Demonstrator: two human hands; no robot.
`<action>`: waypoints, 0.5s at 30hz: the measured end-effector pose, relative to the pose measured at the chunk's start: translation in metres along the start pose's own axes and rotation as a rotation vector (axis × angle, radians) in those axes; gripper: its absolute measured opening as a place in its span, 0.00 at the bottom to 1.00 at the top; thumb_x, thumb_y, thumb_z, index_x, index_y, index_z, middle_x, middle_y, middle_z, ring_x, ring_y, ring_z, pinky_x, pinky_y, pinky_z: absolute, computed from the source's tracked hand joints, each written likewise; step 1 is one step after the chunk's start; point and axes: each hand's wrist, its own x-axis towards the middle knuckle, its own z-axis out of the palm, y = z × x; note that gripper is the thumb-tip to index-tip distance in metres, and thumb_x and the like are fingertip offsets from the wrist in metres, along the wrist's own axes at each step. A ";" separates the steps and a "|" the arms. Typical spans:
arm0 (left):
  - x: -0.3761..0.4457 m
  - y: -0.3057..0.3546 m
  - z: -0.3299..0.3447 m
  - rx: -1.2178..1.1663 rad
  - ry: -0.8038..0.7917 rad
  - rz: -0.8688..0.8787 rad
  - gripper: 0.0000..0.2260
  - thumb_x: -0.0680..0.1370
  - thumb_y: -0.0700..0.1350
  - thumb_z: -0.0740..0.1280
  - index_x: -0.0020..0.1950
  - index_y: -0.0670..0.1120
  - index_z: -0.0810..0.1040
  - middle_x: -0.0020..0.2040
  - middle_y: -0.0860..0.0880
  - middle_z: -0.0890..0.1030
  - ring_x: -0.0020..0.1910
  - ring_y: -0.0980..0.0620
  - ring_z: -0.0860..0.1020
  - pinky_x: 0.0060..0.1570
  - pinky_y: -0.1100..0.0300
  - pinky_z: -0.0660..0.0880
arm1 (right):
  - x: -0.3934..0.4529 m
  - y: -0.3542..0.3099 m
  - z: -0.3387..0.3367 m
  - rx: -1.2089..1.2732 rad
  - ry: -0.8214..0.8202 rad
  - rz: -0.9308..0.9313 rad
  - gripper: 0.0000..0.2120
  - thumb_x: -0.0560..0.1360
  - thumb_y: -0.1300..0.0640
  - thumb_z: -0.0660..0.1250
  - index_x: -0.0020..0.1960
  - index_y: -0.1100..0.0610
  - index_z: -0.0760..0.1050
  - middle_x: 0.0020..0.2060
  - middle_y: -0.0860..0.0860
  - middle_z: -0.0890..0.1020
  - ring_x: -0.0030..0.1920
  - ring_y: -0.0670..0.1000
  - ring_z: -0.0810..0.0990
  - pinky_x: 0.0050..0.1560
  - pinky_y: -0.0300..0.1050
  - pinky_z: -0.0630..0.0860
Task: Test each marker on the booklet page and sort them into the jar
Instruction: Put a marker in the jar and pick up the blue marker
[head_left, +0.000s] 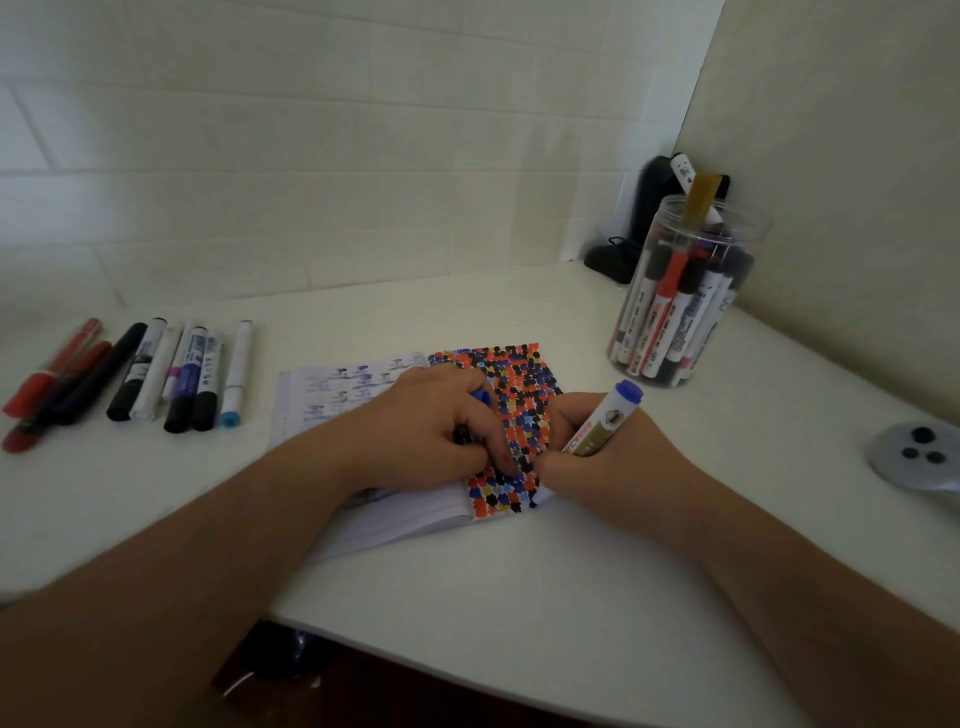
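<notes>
- Far left on the desk (519, 571): a row of untested markers (156, 374) lying side by side, caps toward the near edge; red ones (49, 382) outermost, then dark, white-barrelled and one with a light blue cap (230, 417)
- Centre: booklet (395, 519) lying open, left page faintly scribbled in blue, right page (511, 410) almost wholly filled with small blots in red, black, blue and yellow
- Left hand (431, 426) resting on the booklet, fingers curled round a blue cap (482, 397) that peeps out at the knuckles; also pinning the pages flat
- Right hand (597, 447) gripping the blue marker (605, 418) in a writing hold, fingers wrapped tight round the white-and-gold barrel, blue butt end pointing up and away, tip down at the page's lower right corner
- For the step in hand: best to keep the left hand pressing so the page cannot slide, aim the tip at a bare patch near the bottom edge, make one short light dab, then judge the ink
- Little free paper left on that page, so small marks advised; risk of running off onto the desk
- Cap likely to go back on firmly before sorting
- Right, toward the corner: clear jar (685, 291), upright, well apart from the hands, already crowded with markers standing on end, red and black caps showing, one gold-capped piece sticking out of the mouth
- Far right edge: a grey round object (914, 457) with dark spots, purpose unclear
</notes>
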 end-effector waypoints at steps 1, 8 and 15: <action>0.000 0.000 0.000 -0.001 -0.001 -0.001 0.13 0.73 0.50 0.69 0.47 0.69 0.84 0.45 0.56 0.74 0.49 0.58 0.71 0.49 0.61 0.65 | 0.000 0.000 0.000 0.010 0.004 0.005 0.14 0.65 0.56 0.71 0.36 0.64 0.68 0.33 0.67 0.73 0.32 0.53 0.70 0.34 0.49 0.69; 0.000 0.000 0.000 -0.001 0.000 -0.011 0.13 0.72 0.51 0.67 0.47 0.70 0.84 0.45 0.57 0.74 0.49 0.59 0.71 0.49 0.61 0.65 | 0.001 0.003 -0.001 0.013 0.000 -0.016 0.13 0.69 0.61 0.74 0.37 0.65 0.69 0.33 0.67 0.74 0.31 0.54 0.71 0.33 0.49 0.71; 0.000 0.001 -0.001 -0.010 -0.009 -0.008 0.13 0.73 0.51 0.67 0.47 0.70 0.84 0.45 0.57 0.74 0.49 0.58 0.71 0.50 0.61 0.65 | 0.001 0.002 -0.003 0.071 0.015 0.018 0.13 0.67 0.59 0.72 0.37 0.65 0.69 0.32 0.66 0.75 0.31 0.53 0.74 0.33 0.48 0.72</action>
